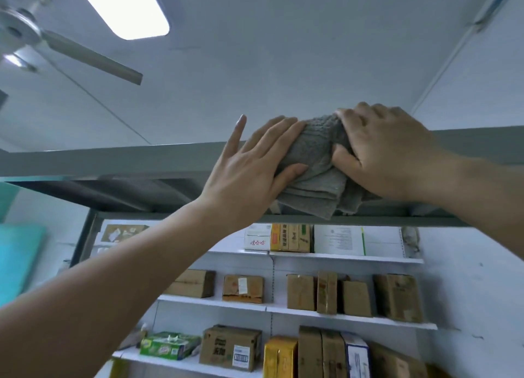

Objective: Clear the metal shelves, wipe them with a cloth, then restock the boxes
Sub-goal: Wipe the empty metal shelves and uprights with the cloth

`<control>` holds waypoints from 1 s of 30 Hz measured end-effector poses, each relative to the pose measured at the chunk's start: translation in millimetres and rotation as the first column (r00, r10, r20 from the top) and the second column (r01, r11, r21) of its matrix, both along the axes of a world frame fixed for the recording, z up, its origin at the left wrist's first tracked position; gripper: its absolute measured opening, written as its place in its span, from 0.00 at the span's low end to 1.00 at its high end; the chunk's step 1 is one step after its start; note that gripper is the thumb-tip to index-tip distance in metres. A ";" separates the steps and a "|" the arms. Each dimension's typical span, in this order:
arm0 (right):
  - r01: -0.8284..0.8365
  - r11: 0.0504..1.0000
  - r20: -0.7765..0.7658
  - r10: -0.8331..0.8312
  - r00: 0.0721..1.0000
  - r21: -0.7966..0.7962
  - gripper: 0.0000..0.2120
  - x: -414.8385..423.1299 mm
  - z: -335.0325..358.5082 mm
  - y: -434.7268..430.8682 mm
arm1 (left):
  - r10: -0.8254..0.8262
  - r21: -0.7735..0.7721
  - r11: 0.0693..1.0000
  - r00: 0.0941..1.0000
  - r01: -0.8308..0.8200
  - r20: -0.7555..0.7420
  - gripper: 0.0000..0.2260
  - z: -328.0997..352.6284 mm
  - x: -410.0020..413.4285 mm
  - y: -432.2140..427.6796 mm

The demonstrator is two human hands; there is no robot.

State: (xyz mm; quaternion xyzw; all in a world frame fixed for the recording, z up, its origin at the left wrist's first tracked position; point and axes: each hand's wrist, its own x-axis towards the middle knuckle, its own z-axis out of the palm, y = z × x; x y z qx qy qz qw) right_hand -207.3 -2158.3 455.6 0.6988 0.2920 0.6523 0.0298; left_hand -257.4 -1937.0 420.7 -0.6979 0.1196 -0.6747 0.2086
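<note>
Left forearm (93,287) rises from the lower corner to the left hand (249,165), whose fingers lie straight and spread, flat against the left side of the cloth (312,165), with the thumb pressed to its fold. Right hand (380,150) grips the same cloth from the other side, fingers curled over the bunched top and thumb dug into it. The grey cloth sits on the front lip of the top shelf (113,159), its loose folded layers hanging below the edge.

Boxes (243,288) stand on the white shelves (340,316) behind and below; a ceiling fan (85,54) hangs at upper left.

Likely hazards: the top face of the shelf is hidden from this low angle, so wiping proceeds blind and anything left up there could be swept off the far side. The hanging layers may drag the cloth off the lip if the right hand's grip loosens. Both arms reach overhead, which probably weakens pressure and balance.
</note>
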 end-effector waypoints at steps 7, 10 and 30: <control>-0.053 0.992 -0.016 0.055 0.998 0.115 0.36 -26.2 0.1 107.4 | -0.004 0.084 0.996 0.999 0.001 0.039 0.26 8.2 -22.1 92.4; -0.069 0.993 -0.018 0.071 0.997 0.097 0.36 -43.8 -3.0 165.7 | 0.015 0.064 0.998 0.998 -0.019 0.068 0.27 3.8 -36.7 149.7; -0.243 0.954 0.063 0.257 0.964 -0.173 0.27 -149.1 0.3 576.2 | 0.509 -0.043 0.860 0.848 -0.509 0.146 0.27 -18.4 -172.0 550.8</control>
